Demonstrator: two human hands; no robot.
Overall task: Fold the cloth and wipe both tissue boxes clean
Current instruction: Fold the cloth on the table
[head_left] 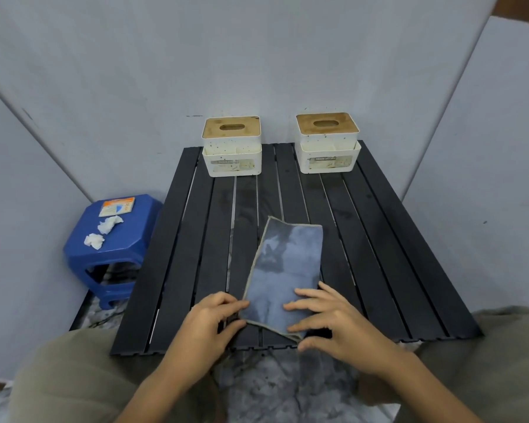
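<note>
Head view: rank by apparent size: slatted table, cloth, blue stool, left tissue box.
1. slatted table
2. blue stool and cloth: look similar, and the cloth is nearer, so unranked
3. left tissue box

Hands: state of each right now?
Left hand: pinching the near left edge of the cloth.
Right hand: fingers fairly straight on the cloth's near end, thumb at its near corner; looks open, pressing.

Bare slatted table between cloth and 2 tissue boxes against the wall
</note>
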